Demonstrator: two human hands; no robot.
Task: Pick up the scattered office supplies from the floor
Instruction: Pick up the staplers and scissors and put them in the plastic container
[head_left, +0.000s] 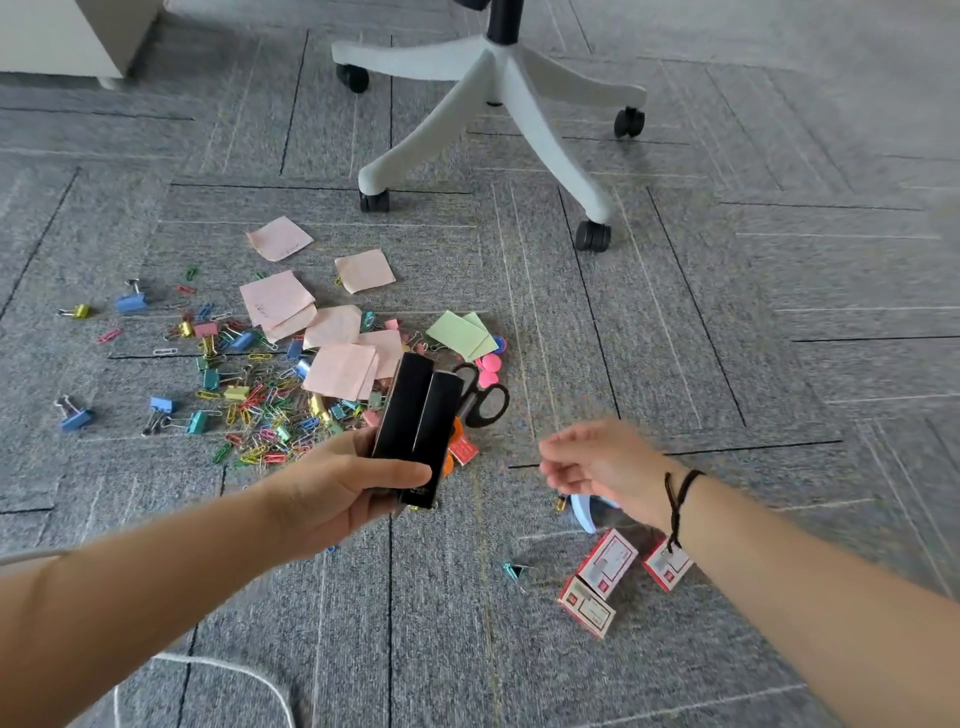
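We grip two black staplers (415, 415) in our left hand (337, 488); our right hand (597, 462), blurred, hangs loosely curled and empty. Next, we judge, comes the red staple boxes (605, 564) on the floor (779, 312) beneath it.

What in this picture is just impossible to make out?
- Right hand, head view: motion blur smears the fingers, so its grip is unclear.
- Scissors: the black boxes in the left hand cover the blades.
- Blue object: mostly behind the right wrist.
- Staple boxes: print too small to read.
- Chair: cut off at the top edge.
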